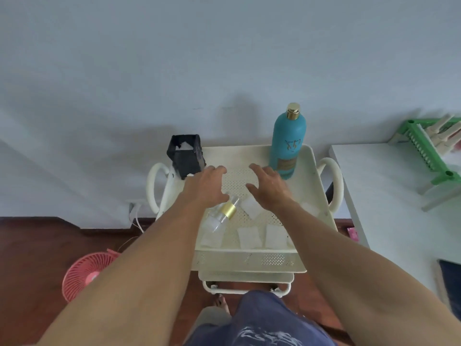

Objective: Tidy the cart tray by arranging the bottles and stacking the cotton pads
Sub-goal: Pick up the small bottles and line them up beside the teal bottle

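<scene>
A cream perforated cart tray (252, 152) stands before me. A tall teal bottle (288, 143) with a gold cap is upright at its back right. A clear bottle (223, 216) with a gold band lies on its side at the front left. Several white cotton pads lie scattered, among them a pad (250, 207) at the middle, one pad (248, 237) near the front rim, and another pad (275, 236) beside it. My left hand (205, 187) hovers just behind the clear bottle. My right hand (268, 187) hovers over the tray's middle. Both hold nothing, fingers spread.
A black square holder (185, 156) with white stuff inside sits at the tray's back left corner. A white table (389, 196) with a green rack (429, 148) stands to the right. A pink fan (86, 273) sits on the wooden floor at the left. The wall is close behind.
</scene>
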The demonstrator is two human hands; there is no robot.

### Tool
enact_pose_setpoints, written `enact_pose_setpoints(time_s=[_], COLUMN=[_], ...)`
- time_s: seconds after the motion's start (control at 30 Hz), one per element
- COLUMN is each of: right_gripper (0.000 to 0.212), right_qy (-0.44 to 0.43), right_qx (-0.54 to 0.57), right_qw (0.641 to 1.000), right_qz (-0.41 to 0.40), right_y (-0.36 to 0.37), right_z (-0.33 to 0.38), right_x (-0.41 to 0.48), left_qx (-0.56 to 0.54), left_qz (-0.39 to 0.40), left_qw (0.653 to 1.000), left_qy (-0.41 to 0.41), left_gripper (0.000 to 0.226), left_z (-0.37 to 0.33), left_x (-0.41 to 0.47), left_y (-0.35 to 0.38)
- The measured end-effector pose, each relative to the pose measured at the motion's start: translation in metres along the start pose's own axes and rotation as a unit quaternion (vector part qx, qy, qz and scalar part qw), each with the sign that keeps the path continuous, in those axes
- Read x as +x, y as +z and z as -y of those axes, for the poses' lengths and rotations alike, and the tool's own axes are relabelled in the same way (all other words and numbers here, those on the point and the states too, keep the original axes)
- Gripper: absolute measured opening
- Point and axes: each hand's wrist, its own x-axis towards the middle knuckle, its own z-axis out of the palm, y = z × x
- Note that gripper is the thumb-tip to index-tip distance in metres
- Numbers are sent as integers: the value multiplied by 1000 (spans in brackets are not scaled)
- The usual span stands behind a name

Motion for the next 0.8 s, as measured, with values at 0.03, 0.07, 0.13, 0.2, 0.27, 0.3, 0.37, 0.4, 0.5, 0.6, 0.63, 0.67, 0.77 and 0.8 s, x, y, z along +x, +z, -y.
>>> enact_pose_setpoints(time_s=[0.03,0.07,0.13,0.2,0.27,0.3,0.37,0.4,0.5,0.6,0.63,0.67,0.77,0.8], right_gripper=[52,52,51,50,50,49,48,47,46,51,53,55,60,60], right_qy=[-11,-19,-33,-46,-53,-54,-55,-54,-45,-42,-42,-42,-33,-31], right_qx=[-8,-15,-25,-36,-43,-47,-55,-57,-54,-55,-54,-52,-46,-46], right_qw=[1000,1000,998,996,993,992,989,988,986,985,985,986,987,988], right_qz=[10,20,43,68,92,104,123,132,153,159,158,156,149,147], right_y=[4,8,17,26,35,39,46,50,56,58,58,58,56,55], right_z=[3,6,11,15,19,20,21,22,23,25,25,26,24,23], right_x=[0,-1,0,0,2,3,5,6,6,6,6,6,7,7], left_qx=[-9,-17,-26,-19,-8,-7,-7,-9,-20,-24,-23,-20,-10,-7], left_qz=[11,23,49,66,75,81,94,98,92,87,87,89,93,95], left_qw=[1000,999,997,995,993,992,989,988,987,986,986,986,987,987], left_qy=[-15,-31,-57,-72,-90,-99,-114,-118,-130,-137,-138,-138,-134,-131], left_gripper=[68,67,66,66,66,69,75,76,73,67,65,63,59,57], left_z=[5,10,18,24,28,30,31,30,29,29,30,30,28,28], left_x=[-6,-12,-23,-32,-40,-43,-47,-48,-48,-44,-44,-43,-41,-39], left_y=[7,13,24,35,45,50,59,63,71,72,71,70,62,58])
